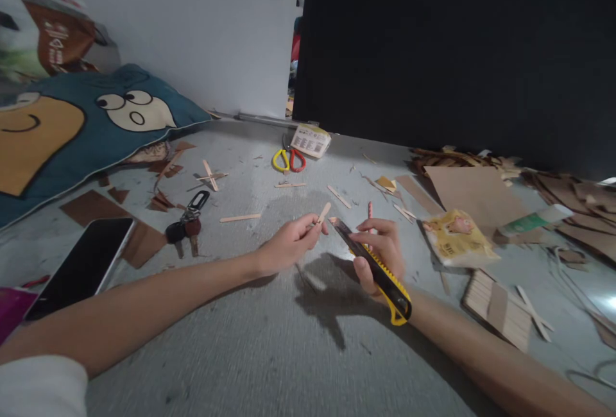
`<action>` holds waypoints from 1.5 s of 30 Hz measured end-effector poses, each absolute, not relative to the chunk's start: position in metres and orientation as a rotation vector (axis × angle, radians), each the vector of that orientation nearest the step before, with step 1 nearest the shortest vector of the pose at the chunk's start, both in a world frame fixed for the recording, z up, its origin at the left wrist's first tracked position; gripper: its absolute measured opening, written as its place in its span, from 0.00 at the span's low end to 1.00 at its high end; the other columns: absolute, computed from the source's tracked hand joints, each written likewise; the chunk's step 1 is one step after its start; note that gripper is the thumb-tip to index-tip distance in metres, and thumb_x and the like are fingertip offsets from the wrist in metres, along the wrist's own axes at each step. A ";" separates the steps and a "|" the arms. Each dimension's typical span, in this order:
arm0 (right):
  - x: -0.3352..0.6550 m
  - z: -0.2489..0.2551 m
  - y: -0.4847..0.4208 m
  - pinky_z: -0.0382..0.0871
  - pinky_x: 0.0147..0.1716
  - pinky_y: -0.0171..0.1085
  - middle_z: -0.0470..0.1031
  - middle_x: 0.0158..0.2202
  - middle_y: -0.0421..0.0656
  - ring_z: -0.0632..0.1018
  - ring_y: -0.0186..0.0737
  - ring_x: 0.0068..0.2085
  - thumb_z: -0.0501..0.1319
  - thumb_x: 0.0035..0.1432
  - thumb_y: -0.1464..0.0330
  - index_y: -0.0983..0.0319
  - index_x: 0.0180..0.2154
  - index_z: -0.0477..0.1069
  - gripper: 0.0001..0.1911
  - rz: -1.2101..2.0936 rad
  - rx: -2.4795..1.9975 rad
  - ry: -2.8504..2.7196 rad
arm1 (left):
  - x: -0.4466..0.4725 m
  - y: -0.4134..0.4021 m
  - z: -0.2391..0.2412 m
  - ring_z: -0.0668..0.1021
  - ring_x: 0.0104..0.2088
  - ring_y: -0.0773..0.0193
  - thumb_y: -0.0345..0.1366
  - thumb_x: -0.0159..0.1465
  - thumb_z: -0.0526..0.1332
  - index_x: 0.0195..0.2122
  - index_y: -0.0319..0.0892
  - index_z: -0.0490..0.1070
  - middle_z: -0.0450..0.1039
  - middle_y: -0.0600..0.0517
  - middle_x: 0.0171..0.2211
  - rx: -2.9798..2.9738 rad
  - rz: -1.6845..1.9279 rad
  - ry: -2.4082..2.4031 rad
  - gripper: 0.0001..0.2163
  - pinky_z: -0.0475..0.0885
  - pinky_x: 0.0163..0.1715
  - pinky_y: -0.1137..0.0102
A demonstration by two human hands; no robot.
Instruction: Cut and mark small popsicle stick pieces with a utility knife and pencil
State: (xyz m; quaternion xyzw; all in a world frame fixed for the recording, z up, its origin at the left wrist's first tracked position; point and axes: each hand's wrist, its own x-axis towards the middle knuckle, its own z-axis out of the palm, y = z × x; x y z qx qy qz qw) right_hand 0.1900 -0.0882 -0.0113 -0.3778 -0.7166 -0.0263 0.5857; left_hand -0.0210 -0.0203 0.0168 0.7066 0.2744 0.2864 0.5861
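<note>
Head view: left hand (290, 244) pinches a wooden stick (325, 212) jutting from its grasp; right hand (389, 249) grips a cutter (382, 278), pointing toward that stick

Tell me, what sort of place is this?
Probably a craft corner, maybe at home: there are sticks and cardboard lying about, and a cartoon cushion beside them.

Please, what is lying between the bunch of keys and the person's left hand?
In the head view, one loose wooden stick lies flat on the table between the keys and the left hand, touching neither.
</note>
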 end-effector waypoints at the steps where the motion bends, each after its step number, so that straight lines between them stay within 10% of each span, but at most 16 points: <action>1: 0.191 -0.012 -0.088 0.72 0.45 0.55 0.72 0.47 0.50 0.77 0.56 0.48 0.63 0.69 0.60 0.52 0.51 0.76 0.11 -0.194 -0.924 -1.677 | -0.021 -0.021 0.018 0.57 0.24 0.68 0.49 0.73 0.54 0.44 0.43 0.70 0.53 0.61 0.24 1.676 0.665 0.665 0.15 0.53 0.25 0.72; 12: 0.194 -0.009 -0.077 0.57 0.44 0.47 0.73 0.29 0.37 0.75 0.45 0.35 0.63 0.71 0.70 0.52 0.49 0.72 0.09 -0.307 -1.156 -1.931 | -0.019 -0.020 0.015 0.66 0.26 0.67 0.43 0.75 0.52 0.42 0.42 0.75 0.67 0.57 0.26 1.952 0.579 0.682 0.15 0.58 0.28 0.71; 45: 0.187 -0.003 -0.073 0.56 0.43 0.46 0.79 0.35 0.38 0.75 0.42 0.35 0.56 0.74 0.74 0.56 0.42 0.64 0.06 -0.195 -1.111 -2.045 | -0.017 -0.022 0.015 0.73 0.31 0.63 0.40 0.75 0.52 0.37 0.44 0.73 0.72 0.54 0.29 2.048 0.597 0.707 0.13 0.62 0.33 0.69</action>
